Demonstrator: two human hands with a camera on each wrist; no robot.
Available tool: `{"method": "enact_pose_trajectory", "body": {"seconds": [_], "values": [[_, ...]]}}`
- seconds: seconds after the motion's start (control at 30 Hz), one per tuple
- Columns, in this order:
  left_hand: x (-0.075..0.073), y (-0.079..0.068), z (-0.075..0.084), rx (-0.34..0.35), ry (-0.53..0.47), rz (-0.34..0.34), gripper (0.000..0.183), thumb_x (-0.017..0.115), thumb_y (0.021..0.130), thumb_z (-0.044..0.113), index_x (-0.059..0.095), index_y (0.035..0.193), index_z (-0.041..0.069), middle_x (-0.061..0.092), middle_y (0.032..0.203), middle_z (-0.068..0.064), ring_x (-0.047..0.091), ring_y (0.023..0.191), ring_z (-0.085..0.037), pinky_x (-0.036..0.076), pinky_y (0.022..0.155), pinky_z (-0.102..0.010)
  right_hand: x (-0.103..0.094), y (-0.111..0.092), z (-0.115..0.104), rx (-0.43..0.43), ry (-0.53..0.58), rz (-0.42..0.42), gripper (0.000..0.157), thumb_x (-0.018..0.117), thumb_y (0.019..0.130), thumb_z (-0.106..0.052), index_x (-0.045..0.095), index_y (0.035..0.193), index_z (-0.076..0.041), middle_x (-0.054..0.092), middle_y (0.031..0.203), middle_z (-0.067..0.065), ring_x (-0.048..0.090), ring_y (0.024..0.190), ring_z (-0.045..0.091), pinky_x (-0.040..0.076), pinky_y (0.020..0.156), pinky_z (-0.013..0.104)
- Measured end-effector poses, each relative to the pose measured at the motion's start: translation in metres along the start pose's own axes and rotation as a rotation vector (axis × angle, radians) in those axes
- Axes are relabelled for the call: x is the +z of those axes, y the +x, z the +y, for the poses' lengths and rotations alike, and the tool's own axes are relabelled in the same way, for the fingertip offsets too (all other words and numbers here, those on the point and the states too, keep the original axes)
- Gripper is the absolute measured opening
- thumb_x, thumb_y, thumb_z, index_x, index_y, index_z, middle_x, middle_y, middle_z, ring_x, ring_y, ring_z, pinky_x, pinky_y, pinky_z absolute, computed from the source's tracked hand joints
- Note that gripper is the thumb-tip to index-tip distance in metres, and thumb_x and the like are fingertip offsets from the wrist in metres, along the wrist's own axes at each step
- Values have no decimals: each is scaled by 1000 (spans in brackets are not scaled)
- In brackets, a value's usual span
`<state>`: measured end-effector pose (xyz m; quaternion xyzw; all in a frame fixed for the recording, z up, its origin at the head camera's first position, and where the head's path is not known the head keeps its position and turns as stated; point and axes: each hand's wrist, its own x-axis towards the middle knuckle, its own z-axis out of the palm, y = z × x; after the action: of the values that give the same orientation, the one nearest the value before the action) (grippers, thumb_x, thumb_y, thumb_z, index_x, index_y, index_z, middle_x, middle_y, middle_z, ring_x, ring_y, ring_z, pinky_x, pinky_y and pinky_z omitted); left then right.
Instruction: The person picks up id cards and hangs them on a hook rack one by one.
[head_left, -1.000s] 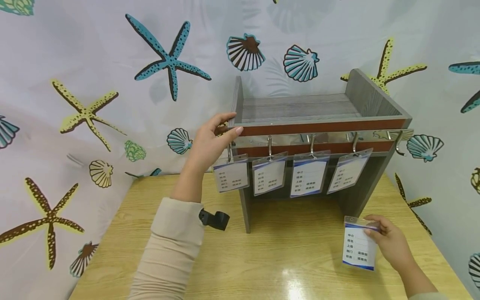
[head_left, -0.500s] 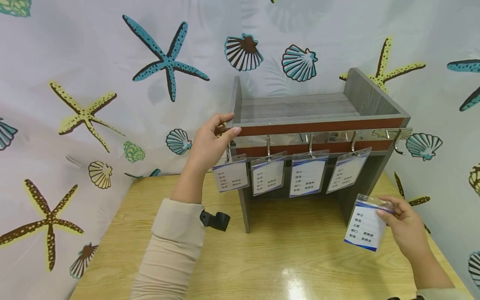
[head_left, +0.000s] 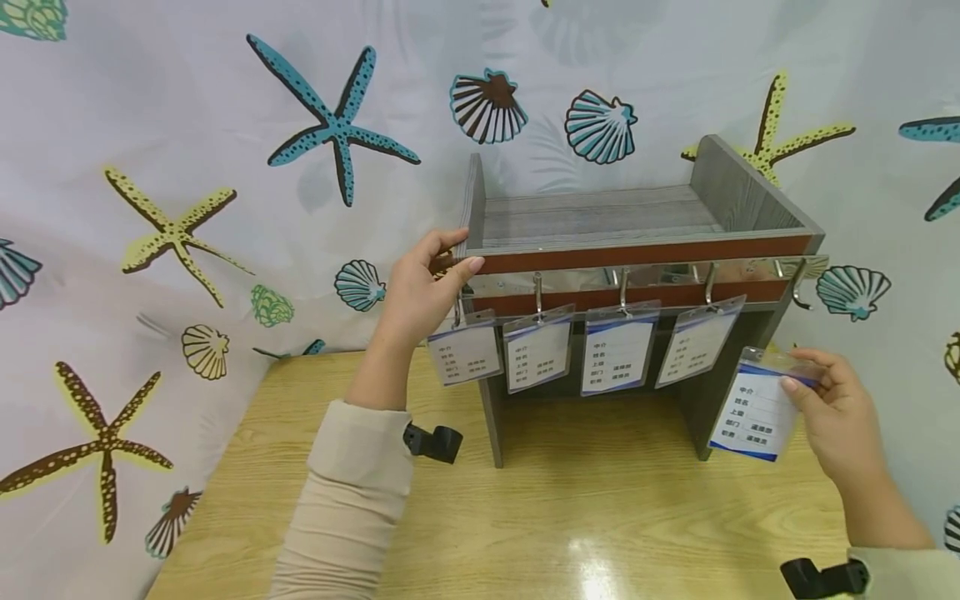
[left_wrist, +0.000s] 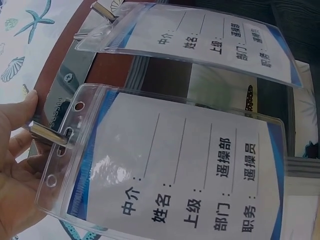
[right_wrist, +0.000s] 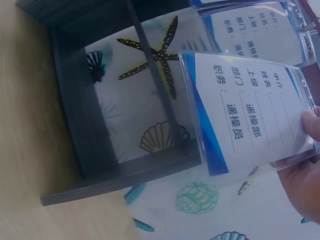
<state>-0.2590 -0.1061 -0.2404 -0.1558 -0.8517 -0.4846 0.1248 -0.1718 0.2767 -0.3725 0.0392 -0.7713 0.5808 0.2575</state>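
Observation:
My left hand (head_left: 420, 292) grips the left front corner of a grey wooden shelf (head_left: 645, 252), its thumb on the brown front strip. At the right, my right hand (head_left: 843, 412) pinches the upper right edge of a clear-sleeved ID badge (head_left: 757, 408), slightly tilted. Above that badge, apart from it, the rightmost metal hook (head_left: 801, 292) curves out from the rail. Several similar badges hang along the other hooks, among them a left-end badge (left_wrist: 175, 165) close to my left hand. In the right wrist view the held badge (right_wrist: 245, 110) shows its printed side, thumb on its top margin.
The shelf's right leg (head_left: 705, 417) stands on the wooden table (head_left: 600, 508) just left of the held badge. Behind everything hangs a white cloth (head_left: 225, 100) printed with starfish and shells.
My right hand has lifted the badge up and to the right, from low over the table to below the rightmost hook. My left hand keeps its hold on the shelf corner.

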Motion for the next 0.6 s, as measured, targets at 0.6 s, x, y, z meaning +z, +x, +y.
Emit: {"method": "enact_pose_trajectory", "body": {"seconds": [0.6], "values": [[-1,-2,2,0,25,-11,44,54,84,32,44,124,17,44,125,0,45,107,-16,43,79,-32,-9,23,-35,-179,-257,9,31,43,88,1,39,119,0,40,93,-10,43,72,2,37,52,9]]}}
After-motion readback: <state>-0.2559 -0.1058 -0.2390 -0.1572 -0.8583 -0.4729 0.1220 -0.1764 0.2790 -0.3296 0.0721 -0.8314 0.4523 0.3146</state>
